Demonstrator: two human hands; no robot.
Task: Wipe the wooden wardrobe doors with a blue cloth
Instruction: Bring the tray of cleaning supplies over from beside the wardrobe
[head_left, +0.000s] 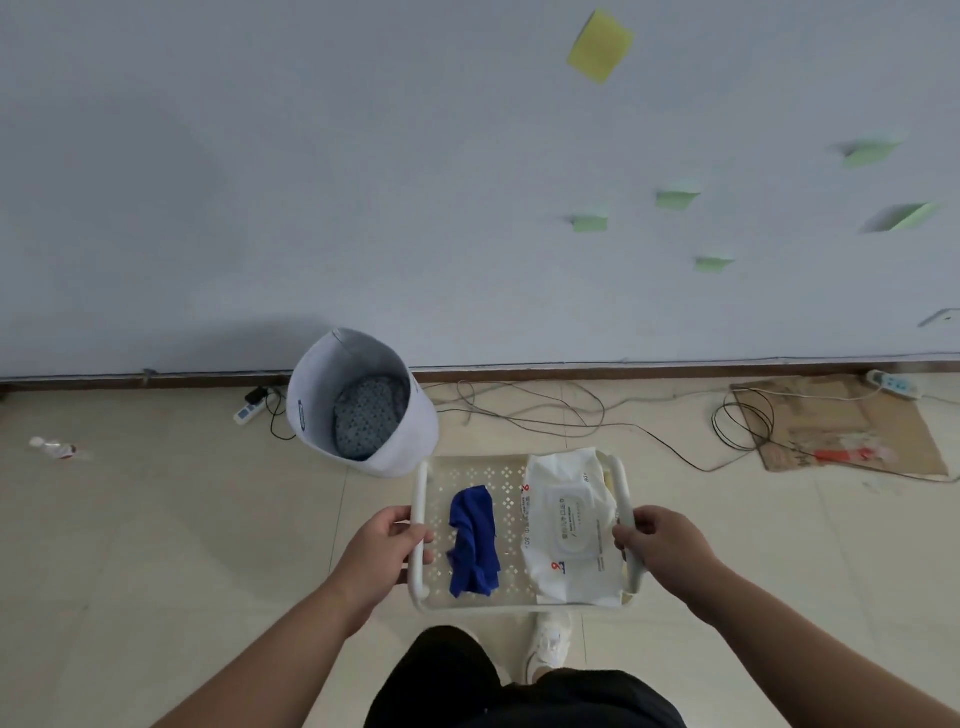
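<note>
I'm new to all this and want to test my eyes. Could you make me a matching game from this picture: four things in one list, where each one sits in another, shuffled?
Things:
1. blue cloth
2. wet wipes pack
3. white bin
4. yellow note

Places:
A. stuck high on the wall
B. right side of the tray
C. on the floor by the wall
D. left side of the tray

Pairs: 1-D, 2-B, 3-C, 4-A

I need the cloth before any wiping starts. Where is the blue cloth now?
In the head view, the blue cloth lies crumpled in the left half of the white tray, beside the wet wipes pack, between the left hand and right hand.
</note>
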